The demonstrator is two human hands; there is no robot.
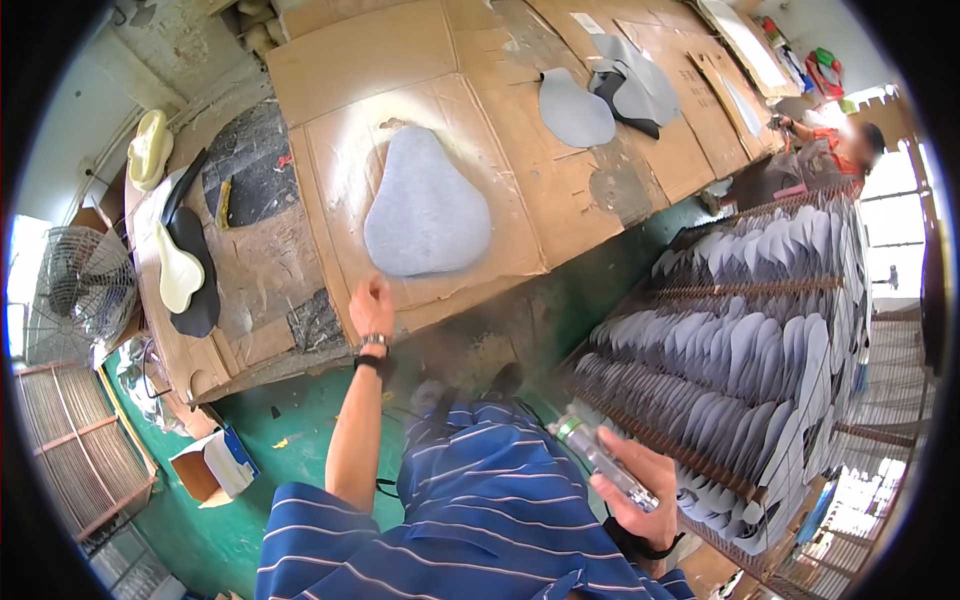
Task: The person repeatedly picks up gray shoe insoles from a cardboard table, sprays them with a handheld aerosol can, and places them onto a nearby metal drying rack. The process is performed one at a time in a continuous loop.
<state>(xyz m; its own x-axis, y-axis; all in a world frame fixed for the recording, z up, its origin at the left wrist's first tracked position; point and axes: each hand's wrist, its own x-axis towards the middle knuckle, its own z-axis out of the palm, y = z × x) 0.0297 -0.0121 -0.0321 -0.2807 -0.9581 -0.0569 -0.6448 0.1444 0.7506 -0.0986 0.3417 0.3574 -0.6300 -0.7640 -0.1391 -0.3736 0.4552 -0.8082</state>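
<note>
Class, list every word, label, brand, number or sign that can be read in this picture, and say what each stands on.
No text is clear enough to quote.
Brown cardboard, upper right: faint dark marks, too small to read.
White slip, top: too small to tell whether it is printed.
Silvery tool with a green ring, in the right hand: no legible marking.
Grey pear-shaped panel: no lettering visible.

Stretching the left forearm (353, 440) forward and reaching the left hand (371, 302) just over the near edge of the worktop (265, 345), palm facing down, loosely curling the fingers (380, 287). Holding the right hand (638, 488) low beside the torso (490, 510), well short of that edge, gripping with bent fingers and thumb (601, 486).
</note>
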